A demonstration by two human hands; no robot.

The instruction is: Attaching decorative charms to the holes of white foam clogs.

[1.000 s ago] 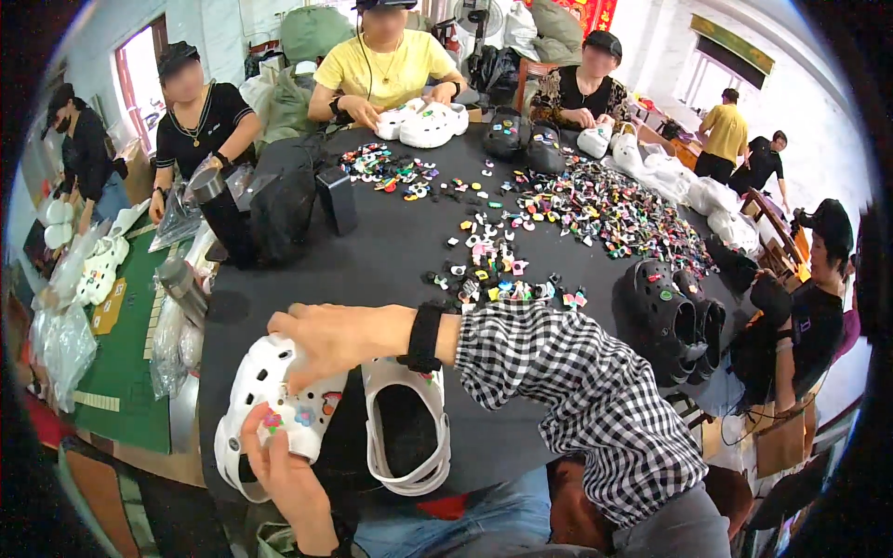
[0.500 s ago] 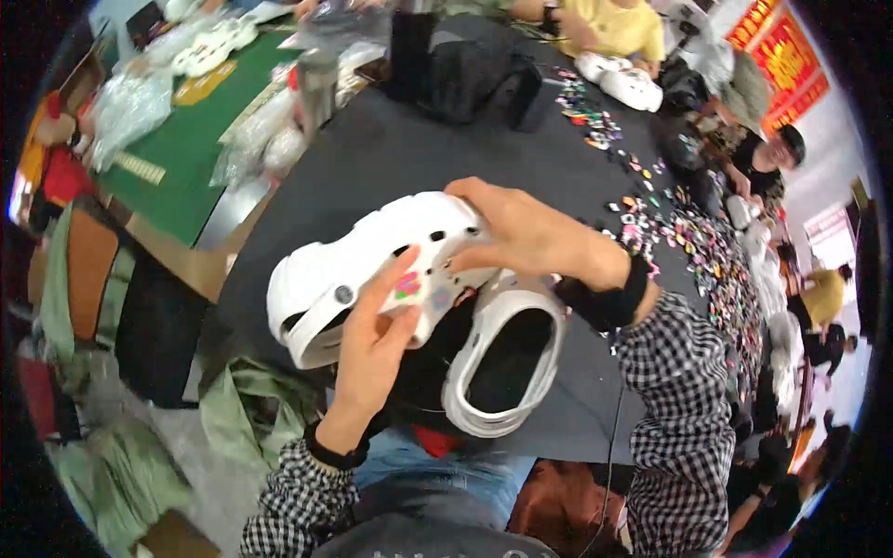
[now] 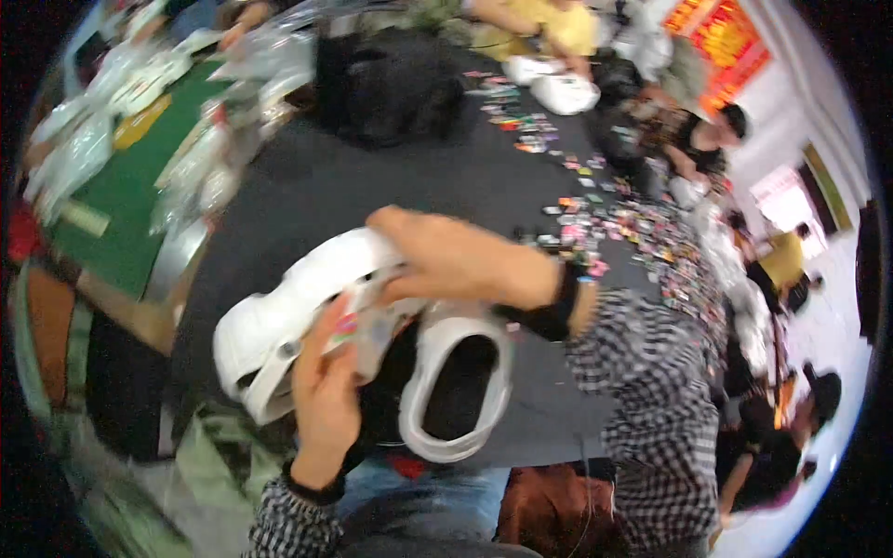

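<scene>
A white clog shoe (image 3: pixel 270 325) is held over the near edge of a dark table (image 3: pixel 372 186). My left hand (image 3: pixel 326 391) grips its side from below, thumb near small coloured charms on the upper. My right hand (image 3: pixel 456 256) lies over the top of the same shoe, fingers curled on it. A second white clog (image 3: pixel 456 391) lies sole down just right of the first, its opening facing up, under my right wrist. The picture is blurred by motion.
Several small coloured charms (image 3: pixel 623 223) are scattered across the table's right half. Black bags (image 3: pixel 391 84) stand at the far side. Other people sit around the table with white clogs (image 3: pixel 558 88). A green surface (image 3: pixel 121 186) with plastic bags lies to the left.
The view has swung left and tilted. Both hands have stayed on the white clog, which now sits a little lower and closer to me; my right hand has slid further over its top.
</scene>
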